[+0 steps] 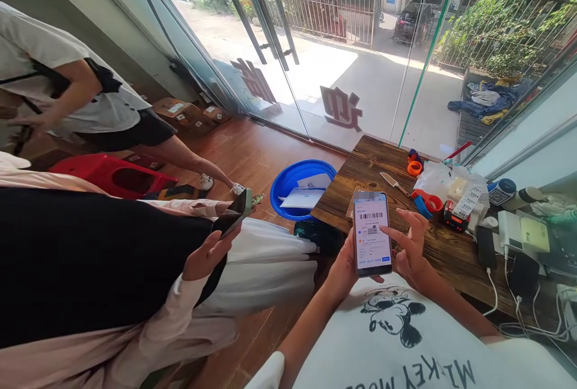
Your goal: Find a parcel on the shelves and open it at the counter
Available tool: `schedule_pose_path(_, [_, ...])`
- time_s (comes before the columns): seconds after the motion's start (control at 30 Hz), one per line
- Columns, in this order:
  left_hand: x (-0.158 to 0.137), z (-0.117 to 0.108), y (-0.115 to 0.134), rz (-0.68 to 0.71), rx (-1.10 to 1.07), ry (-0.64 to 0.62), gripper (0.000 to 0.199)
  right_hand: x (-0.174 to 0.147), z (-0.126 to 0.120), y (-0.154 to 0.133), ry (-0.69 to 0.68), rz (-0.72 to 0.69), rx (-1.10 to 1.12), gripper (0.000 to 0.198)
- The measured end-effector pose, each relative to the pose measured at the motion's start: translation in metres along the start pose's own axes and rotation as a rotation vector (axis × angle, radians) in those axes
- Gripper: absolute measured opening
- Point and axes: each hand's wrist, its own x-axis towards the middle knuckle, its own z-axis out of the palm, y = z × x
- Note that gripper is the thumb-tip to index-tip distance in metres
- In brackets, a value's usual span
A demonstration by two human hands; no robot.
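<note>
My left hand is closed around a smartphone, held upright over the front edge of a dark wooden table. Its lit screen shows a barcode with lines of text and a blue button below. Nothing is held in my right hand; its fingers are apart, with the index finger stretched over the screen. Whether that fingertip touches the glass I cannot tell. Beyond my right hand, a knife and a blue-and-red tape dispenser lie on the table.
A label printer with a numbered strip, chargers and white cables crowd the table's right side. At left, a person in a black top holds a phone. A blue basin with parcels, a red stool and boxes stand on the floor.
</note>
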Motion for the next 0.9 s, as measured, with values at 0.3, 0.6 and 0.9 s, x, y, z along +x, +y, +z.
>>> schedule_pose_path(0.3, [0.000,-0.001,-0.004,0.019,-0.048,-0.020,0.089,-0.004,0.000,0.001,-0.007,-0.007,0.007,0.058])
schedule_pose_path(0.6, [-0.002,-0.004,0.001,0.031,-0.093,-0.010,0.090,0.000,0.020,-0.008,-0.045,0.343,0.523,0.072])
schedule_pose_path(0.9, [-0.030,-0.053,0.036,0.132,0.667,0.585,0.071,0.033,0.098,-0.042,-0.412,0.973,1.329,0.081])
